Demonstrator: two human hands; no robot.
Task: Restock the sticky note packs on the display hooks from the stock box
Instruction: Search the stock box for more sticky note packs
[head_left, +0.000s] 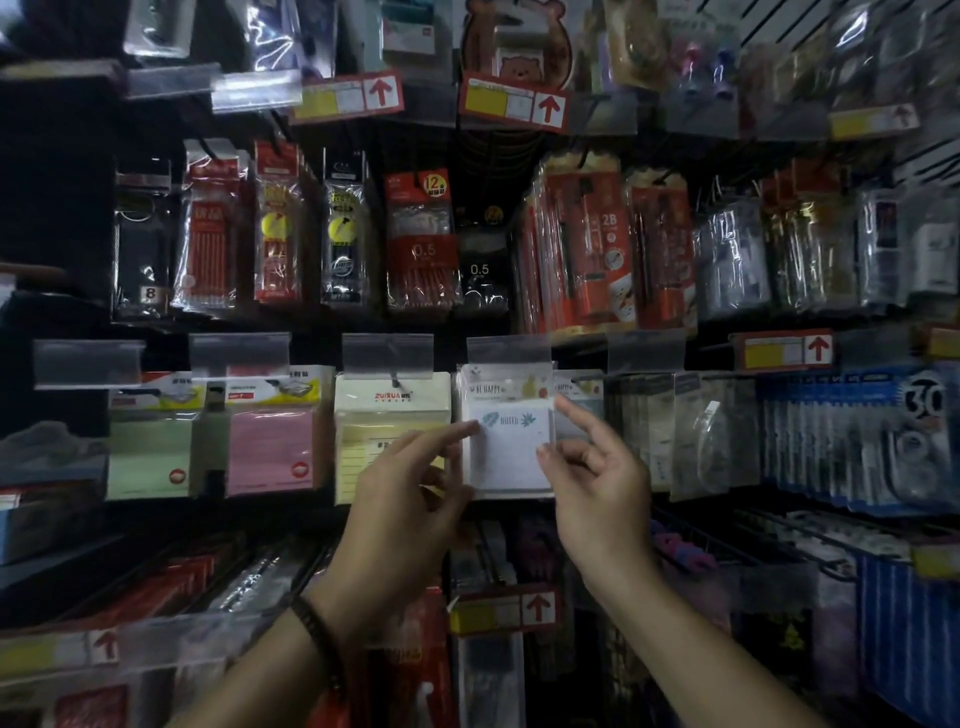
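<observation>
1. White sticky note pack (511, 457): "BE HAPPY" on the header, "NOTES" on the pad.
2. Yellow sticky note pack (389, 415): "ZUIXUA" in red.
3. Red pen pack (421, 270): "12" and "0.5".
4. Black pen pack (480, 283): "0.5".
5. Orange pencil pack (587, 249): "2B".
6. Blue pack (857, 441): "30".
7. Dark pack (140, 249), far left: "8".

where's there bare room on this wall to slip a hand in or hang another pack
Two dark patches look free: the strip under the green sticky note pack and pink sticky note pack, above the lower racks; and the panel left of the black pack marked 8. Right of the white leaf-print sticky note pack, clear-wrapped packs overlap tightly.
</observation>
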